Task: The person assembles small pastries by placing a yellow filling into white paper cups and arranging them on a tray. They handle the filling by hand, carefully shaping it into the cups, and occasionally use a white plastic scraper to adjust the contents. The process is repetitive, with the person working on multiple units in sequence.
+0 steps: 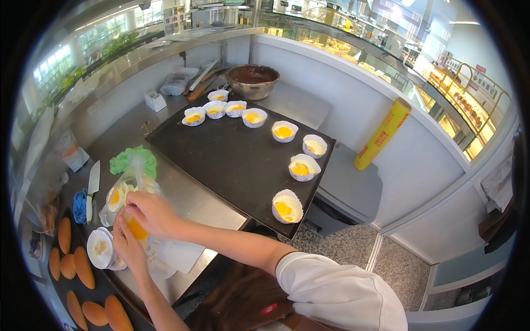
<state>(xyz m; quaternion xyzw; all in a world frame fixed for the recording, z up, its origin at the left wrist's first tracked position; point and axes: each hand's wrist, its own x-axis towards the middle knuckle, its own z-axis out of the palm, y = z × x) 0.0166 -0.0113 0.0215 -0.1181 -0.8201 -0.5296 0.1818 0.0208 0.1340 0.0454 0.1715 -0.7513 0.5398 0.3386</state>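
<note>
My left hand point(130, 244) and my right hand point(155, 213) meet at the left of the steel worktop, their fingers pinched together on a clear plastic bag of yellow filling point(137, 229). What the fingertips grip is partly hidden. Just beyond them lies another clear plastic bag point(118, 196) with pale and yellow filling. Beside my left hand sits a stack of white fluted paper cups point(99, 249). Several filled paper cups, one of them nearest me point(287, 207), stand along the far and right edges of a black baking tray point(223, 153); each holds pale batter topped with yellow.
A metal bowl of dark brown mixture point(253, 80) stands behind the tray. Left are a green cloth point(134, 160), a knife point(94, 176), a blue cloth point(80, 206) and baked buns point(84, 267). A yellow roll point(383, 133) leans upright on a grey bin point(348, 186).
</note>
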